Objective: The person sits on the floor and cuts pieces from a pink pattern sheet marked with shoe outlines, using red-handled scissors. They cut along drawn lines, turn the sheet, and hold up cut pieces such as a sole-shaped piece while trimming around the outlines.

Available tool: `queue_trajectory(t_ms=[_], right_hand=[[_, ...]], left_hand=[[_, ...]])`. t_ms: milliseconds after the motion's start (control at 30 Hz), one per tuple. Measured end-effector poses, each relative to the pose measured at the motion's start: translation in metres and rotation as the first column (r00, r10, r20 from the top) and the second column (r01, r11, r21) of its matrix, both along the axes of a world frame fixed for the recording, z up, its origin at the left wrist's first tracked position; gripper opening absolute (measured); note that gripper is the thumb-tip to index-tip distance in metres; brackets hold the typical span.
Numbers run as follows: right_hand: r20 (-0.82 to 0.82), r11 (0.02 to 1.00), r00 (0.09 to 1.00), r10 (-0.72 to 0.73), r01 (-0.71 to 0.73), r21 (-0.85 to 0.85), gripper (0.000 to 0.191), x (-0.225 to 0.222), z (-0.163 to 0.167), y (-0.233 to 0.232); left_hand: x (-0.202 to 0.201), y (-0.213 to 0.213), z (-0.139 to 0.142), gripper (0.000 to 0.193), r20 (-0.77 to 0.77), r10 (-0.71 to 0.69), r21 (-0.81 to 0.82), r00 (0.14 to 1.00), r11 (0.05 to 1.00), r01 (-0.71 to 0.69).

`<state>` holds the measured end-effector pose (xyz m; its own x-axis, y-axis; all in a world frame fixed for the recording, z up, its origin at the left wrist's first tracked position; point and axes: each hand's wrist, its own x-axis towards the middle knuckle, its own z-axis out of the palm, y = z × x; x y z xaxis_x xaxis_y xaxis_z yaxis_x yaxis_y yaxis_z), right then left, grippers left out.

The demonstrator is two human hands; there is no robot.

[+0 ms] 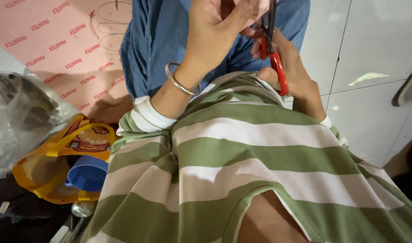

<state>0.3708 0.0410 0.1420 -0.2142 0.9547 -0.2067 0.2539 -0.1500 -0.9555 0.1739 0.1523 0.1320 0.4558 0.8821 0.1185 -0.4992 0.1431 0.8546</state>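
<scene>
My left hand (215,31), with a metal bangle (181,81) on its wrist, is raised at the top of the view. Its fingers pinch a small pink piece (255,6) that the frame's top edge cuts off. My right hand (293,72) grips red-handled scissors (275,63). Their dark blades (271,18) point up beside the pink piece, right next to my left fingers. Both hands are above my blue-jeaned knee (156,36) and my green-and-white striped shirt (251,153). I cannot see whether the blades are touching the piece.
A pink printed sheet (57,36) lies on the floor at the upper left. A yellow bag (57,148) holding a blue cup (88,173) sits at the left, beside a clear plastic bag (16,112). White floor tiles (372,54) fill the right.
</scene>
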Motion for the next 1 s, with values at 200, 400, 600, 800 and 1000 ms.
queue_trajectory(t_ms=[200,400,600,800,1000], right_hand=[[-0.017,1.0,1.0,-0.011,0.012,0.028,0.113,-0.001,0.014,0.004],[0.048,0.997,0.999,-0.01,0.007,0.071,0.112,0.003,0.018,0.001],[0.074,0.997,0.997,0.017,-0.022,0.071,0.109,0.004,0.023,0.0],[0.04,1.0,0.999,-0.002,0.003,-0.021,0.119,-0.002,0.031,0.0],[-0.016,0.999,0.999,-0.029,0.028,-0.046,0.111,-0.002,0.026,-0.003]], left_hand=[[-0.004,-0.005,0.002,0.019,-0.1,-0.025,0.002,0.995,1.0,0.026],[-0.005,-0.007,0.011,0.021,-0.215,-0.01,0.073,0.977,0.997,0.026],[-0.007,-0.008,0.023,0.022,-0.268,0.006,0.087,0.963,0.996,0.018],[-0.012,-0.007,0.032,0.023,-0.267,0.0,0.121,0.964,0.992,0.034],[-0.013,-0.008,0.036,0.024,-0.269,0.017,0.146,0.963,0.989,0.023]])
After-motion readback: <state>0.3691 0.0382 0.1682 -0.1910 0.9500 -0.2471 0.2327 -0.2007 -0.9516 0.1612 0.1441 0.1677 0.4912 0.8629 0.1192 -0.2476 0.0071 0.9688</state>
